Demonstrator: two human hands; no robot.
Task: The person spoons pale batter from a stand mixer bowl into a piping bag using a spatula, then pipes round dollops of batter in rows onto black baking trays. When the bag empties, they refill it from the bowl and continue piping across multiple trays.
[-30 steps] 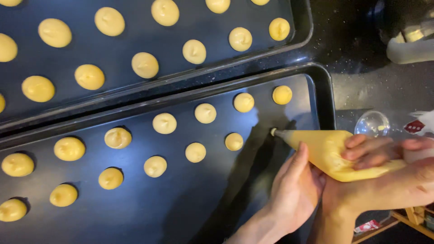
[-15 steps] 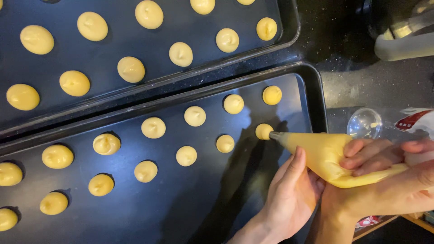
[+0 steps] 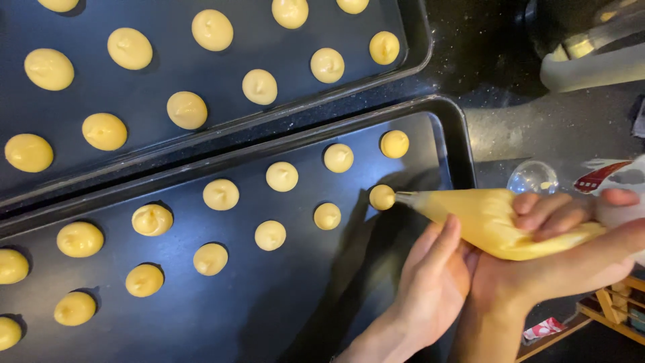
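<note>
Head view | my right hand (image 3: pixel 571 252) squeezes the piping bag (image 3: pixel 497 222), my left hand (image 3: pixel 433 275) cups it beneath | tip on a fresh dough blob (image 3: pixel 381 197) near the tray (image 3: pixel 463 144) right rim | best squeeze steadily, lift straight.

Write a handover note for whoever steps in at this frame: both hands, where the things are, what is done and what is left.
Right hand: wrapped around the filled piping bag.
Left hand: under the bag, steadying it near the nozzle.
Nozzle tip sits at a fresh yellow mound on the near tray.
Done: far tray filled with mounds; near tray carries two rows and part of a third.
Left: the near tray's bare lower area.
</note>
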